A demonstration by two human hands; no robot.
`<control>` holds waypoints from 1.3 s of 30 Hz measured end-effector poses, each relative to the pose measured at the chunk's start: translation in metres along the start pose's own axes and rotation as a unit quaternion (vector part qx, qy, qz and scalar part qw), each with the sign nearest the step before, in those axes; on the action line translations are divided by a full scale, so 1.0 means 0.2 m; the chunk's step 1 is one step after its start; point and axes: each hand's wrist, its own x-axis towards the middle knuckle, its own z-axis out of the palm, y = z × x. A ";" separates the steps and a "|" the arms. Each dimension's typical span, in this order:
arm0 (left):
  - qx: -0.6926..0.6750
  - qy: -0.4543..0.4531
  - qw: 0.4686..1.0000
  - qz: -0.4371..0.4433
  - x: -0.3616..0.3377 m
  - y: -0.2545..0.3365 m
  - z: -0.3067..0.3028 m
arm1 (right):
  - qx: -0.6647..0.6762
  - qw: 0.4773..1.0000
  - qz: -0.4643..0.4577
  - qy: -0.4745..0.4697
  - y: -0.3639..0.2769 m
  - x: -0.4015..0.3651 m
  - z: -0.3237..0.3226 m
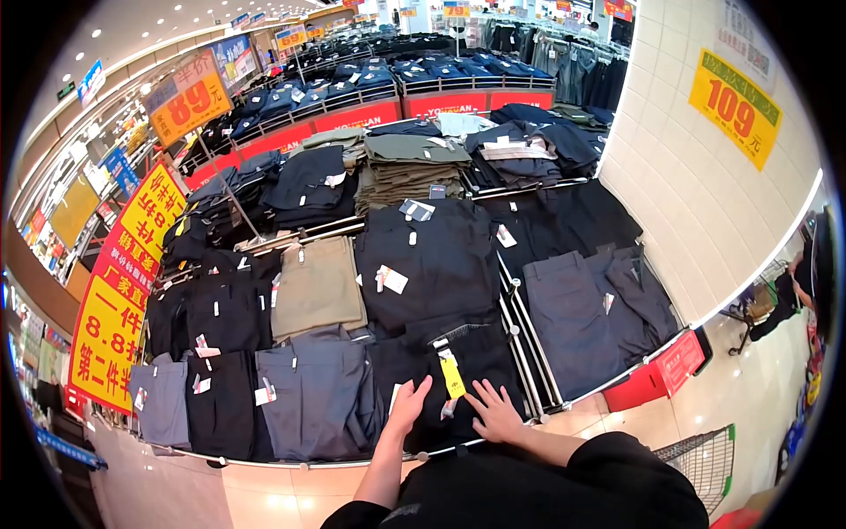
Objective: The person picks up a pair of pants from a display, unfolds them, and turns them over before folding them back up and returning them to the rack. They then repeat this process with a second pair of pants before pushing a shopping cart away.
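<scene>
Black trousers (485, 370) lie folded at the front of the display in front of me. A yellow tag (453, 377) hangs on them, with a small white and red label below it. My right hand (496, 413) rests on the black cloth to the right of the tag, fingers spread and holding nothing. At the left side of the same trousers is my left hand (409, 406), turned on edge with the thumb apart from the fingers; nothing shows in it. A white label (394, 398) sits just left of that hand.
Folded grey trousers (315, 392), beige trousers (319, 286) and dark trousers (432, 260) fill the sloped rack around my hands. Metal rails (525, 344) divide the sections. A tiled pillar (696, 167) stands at right, a shopping cart (705, 458) behind my right arm.
</scene>
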 end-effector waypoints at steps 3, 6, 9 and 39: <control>-0.018 -0.003 1.000 0.006 0.00 0.01 0.01 | 0.004 1.000 -0.002 0.003 -0.01 0.00 -0.02; -0.011 0.000 1.000 -0.001 0.00 0.01 0.01 | 0.008 1.000 0.000 0.004 -0.01 0.00 -0.02; 0.099 0.068 0.992 0.043 0.03 -0.06 -0.01 | 0.011 1.000 -0.001 -0.001 0.01 0.00 0.00; 0.502 -0.067 0.860 -0.056 0.11 -0.42 0.14 | 0.188 0.916 0.256 0.245 0.23 0.63 -0.17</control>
